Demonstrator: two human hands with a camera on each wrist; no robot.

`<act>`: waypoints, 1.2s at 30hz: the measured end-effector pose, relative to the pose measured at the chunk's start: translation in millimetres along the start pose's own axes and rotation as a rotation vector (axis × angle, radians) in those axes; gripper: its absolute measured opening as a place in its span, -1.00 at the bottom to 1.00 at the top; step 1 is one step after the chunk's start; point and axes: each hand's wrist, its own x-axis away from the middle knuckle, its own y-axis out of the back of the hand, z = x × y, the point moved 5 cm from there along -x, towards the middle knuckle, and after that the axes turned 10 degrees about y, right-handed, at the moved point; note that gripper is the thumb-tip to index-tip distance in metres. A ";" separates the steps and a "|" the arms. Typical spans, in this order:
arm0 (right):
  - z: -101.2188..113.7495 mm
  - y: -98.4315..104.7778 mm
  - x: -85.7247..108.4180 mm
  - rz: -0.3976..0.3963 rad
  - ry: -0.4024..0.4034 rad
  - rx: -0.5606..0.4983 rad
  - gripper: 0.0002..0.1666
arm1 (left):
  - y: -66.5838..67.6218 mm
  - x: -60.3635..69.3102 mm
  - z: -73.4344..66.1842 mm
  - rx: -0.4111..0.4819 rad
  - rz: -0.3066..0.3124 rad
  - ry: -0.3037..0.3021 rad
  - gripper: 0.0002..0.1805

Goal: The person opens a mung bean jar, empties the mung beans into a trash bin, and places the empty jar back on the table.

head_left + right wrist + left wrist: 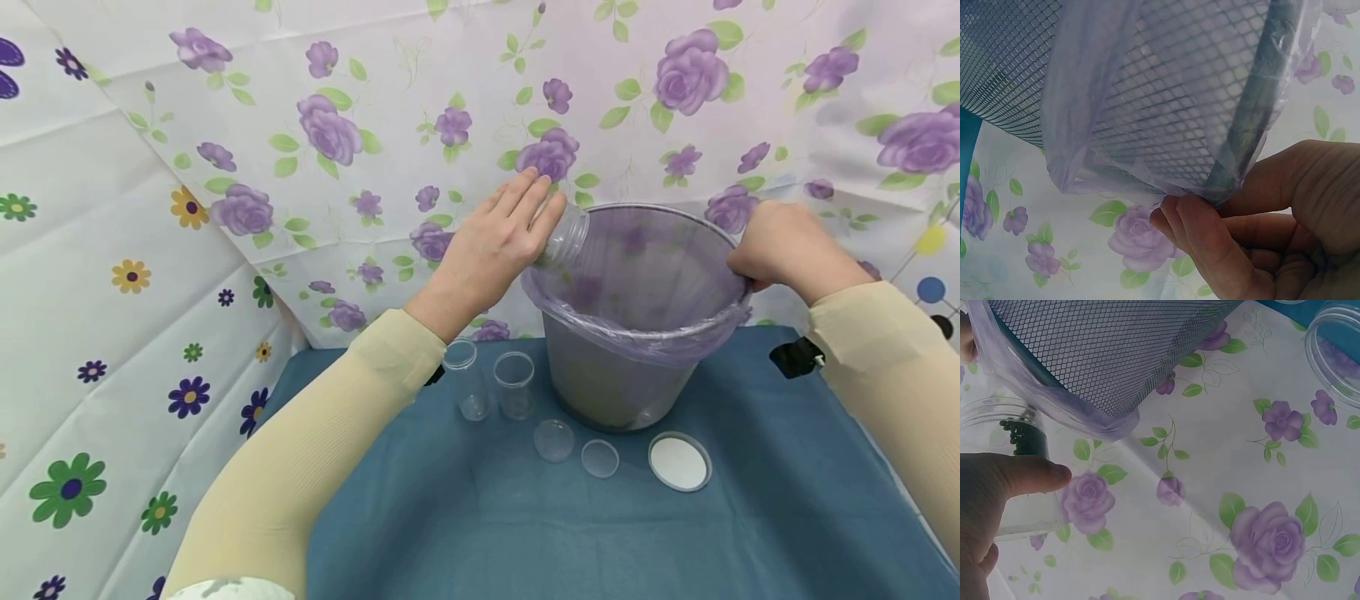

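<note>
My left hand (pixel 498 237) grips a clear plastic jar (pixel 573 236), tilted with its mouth over the rim of a mesh trash bin (pixel 600 379). Small dark green pieces (pixel 1030 439) lie inside the jar near its mouth; their exact kind is unclear. A translucent purple trash bag (pixel 678 348) lines the bin and folds over its rim. On the bin's right side, my right hand (pixel 787 246) pinches the bag at the rim, fingers curled, as the right wrist view shows. The bin's bottom inside is hidden.
Two open clear jars, a taller one (pixel 471 387) and a shorter one (pixel 515 390), stand left of the bin. Before it lie two clear lids (pixel 554 440) (pixel 600 458) and a white-centred round lid (pixel 679 462). A blue cloth (pixel 480 533) covers the table; a flowered sheet (pixel 420 108) hangs behind.
</note>
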 end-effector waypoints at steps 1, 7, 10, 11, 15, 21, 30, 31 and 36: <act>0.0 -0.1 -0.1 0.000 0.001 0.000 -0.78 | -0.2 0.0 -0.1 -0.001 0.002 -0.002 -0.58; 0.6 -0.1 -0.7 0.005 0.004 0.001 -0.79 | -1.3 -0.3 -0.7 -0.006 0.001 -0.010 -0.58; 0.9 0.1 -0.7 0.005 0.001 0.001 -0.79 | -1.1 -0.6 -1.3 -0.011 0.000 -0.016 -0.57; 1.0 0.1 -0.7 0.005 0.001 0.002 -0.79 | -1.0 -0.7 -1.4 -0.013 -0.001 -0.019 -0.57; 1.5 0.0 -0.2 0.002 0.002 0.003 -0.78 | -0.2 -0.5 -2.0 -0.015 -0.006 -0.032 -0.57; 1.5 -0.3 0.0 0.008 0.004 0.013 -0.76 | -0.4 -0.3 -2.5 -0.016 -0.004 -0.047 -0.57; 0.4 -1.1 0.3 0.002 -0.002 0.003 -0.76 | -1.8 -2.1 -7.8 -0.066 -0.024 -0.121 -0.54; 0.4 -1.1 0.5 0.001 -0.004 0.000 -0.76 | -1.7 -2.4 -8.3 -0.067 -0.023 -0.125 -0.54; -0.1 -1.4 0.2 0.003 -0.011 -0.010 -0.77 | -1.0 -3.7 -10.2 -0.082 -0.026 -0.143 -0.53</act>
